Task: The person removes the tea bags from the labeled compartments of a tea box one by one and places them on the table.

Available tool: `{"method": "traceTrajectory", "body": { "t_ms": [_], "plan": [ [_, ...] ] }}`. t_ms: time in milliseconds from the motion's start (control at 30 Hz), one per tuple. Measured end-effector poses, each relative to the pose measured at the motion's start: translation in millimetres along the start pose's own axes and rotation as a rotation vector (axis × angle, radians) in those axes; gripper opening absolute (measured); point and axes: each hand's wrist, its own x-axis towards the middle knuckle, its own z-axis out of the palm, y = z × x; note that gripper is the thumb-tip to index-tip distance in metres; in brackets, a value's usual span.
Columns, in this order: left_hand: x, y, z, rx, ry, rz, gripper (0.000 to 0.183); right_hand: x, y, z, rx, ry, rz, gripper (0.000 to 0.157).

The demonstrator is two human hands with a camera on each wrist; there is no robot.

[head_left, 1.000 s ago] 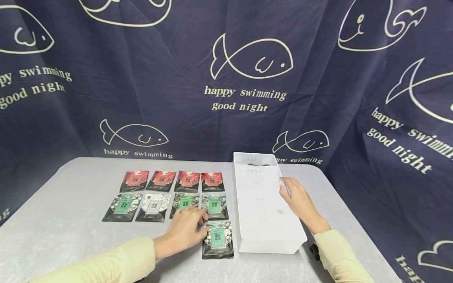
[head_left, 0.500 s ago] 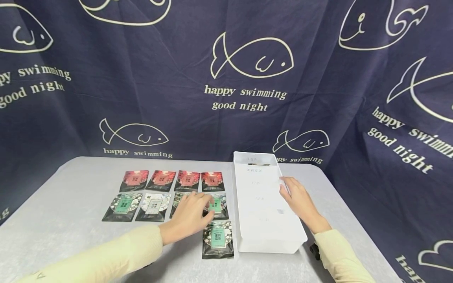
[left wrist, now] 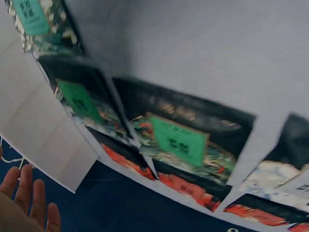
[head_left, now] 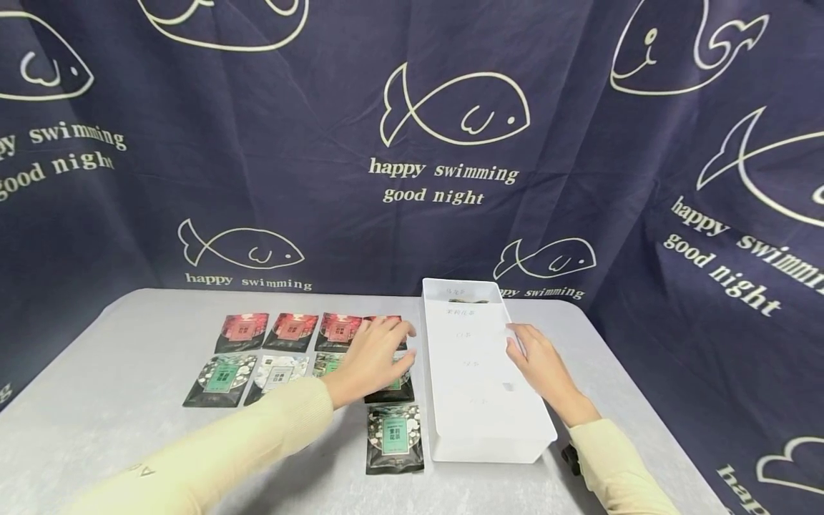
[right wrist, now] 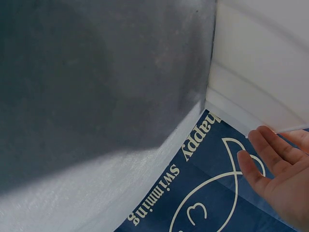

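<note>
My left hand [head_left: 376, 357] hovers over the right end of the packet rows, fingers loosely bent and nothing between them. Beneath it, the rightmost red tea packet [head_left: 383, 319] and a green-labelled tea packet [head_left: 394, 393] are partly covered. Another green-labelled packet [left wrist: 178, 140] shows whole in the left wrist view. Nearest me lies a packet with a teal label [head_left: 395, 438]. My right hand [head_left: 543, 366] rests at the right rim of a long white divided box [head_left: 492, 447], fingertips touching the edge with fingers fairly straight.
Further red packets [head_left: 291, 332] line the back row. A white-labelled packet [head_left: 283, 373] and a green one with white flowers [head_left: 221, 380] lie at left. A dark packet edge [head_left: 468, 301] shows in the box's far compartment. A dark blue curtain [head_left: 322, 143] hangs behind the grey table [head_left: 129, 429].
My left hand has moved away from me and to the right, from beside the near teal-labelled packet to over the rightmost red one. The right hand stays at the box rim.
</note>
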Motion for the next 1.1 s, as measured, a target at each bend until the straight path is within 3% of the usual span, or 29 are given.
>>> {"method": "traceTrajectory", "body": {
  "t_ms": [467, 733, 1100],
  "plan": [
    [47.0, 11.3, 24.2, 0.073, 0.027, 0.033, 0.026, -0.3, 0.8, -0.9, -0.009, -0.003, 0.011, 0.034],
    [64.8, 16.8, 40.9, 0.133, 0.051, 0.019, 0.026, -0.2, 1.9, -0.7, -0.015, 0.004, 0.004, 0.035],
    [82.5, 18.7, 47.7, 0.183, 0.027, -0.02, 0.028, -0.2, 0.2, -0.8, -0.084, 0.018, 0.002, 0.036]
  ]
}}
